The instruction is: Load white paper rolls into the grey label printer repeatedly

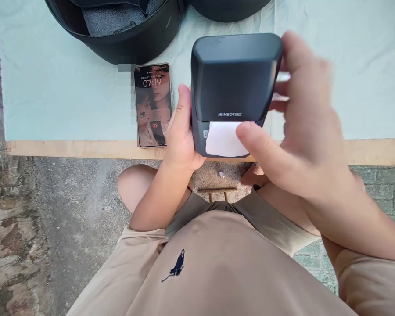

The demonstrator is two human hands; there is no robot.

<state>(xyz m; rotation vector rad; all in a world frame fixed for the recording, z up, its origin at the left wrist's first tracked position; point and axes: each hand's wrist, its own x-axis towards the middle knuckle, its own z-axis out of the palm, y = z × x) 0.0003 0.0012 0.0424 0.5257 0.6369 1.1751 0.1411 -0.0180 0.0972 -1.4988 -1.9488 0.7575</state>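
A dark label printer marked NIIMBOT is held up at the table's front edge. A white paper label sticks out of the slot on its lower front. My left hand grips the printer's left side, thumb pointing up along it and the other fingers hidden underneath. On the right, my right hand is curled about the printer's side, fingers at its right edge and thumb over the label's right part. This hand is partly blurred, so how firmly it grips is hard to see.
A phone with a lit screen lies left of my left hand. Behind it stands an open black zip case with grey foam inside, and another black case is beyond the printer. A pale cloth covers the table, whose wooden edge faces me.
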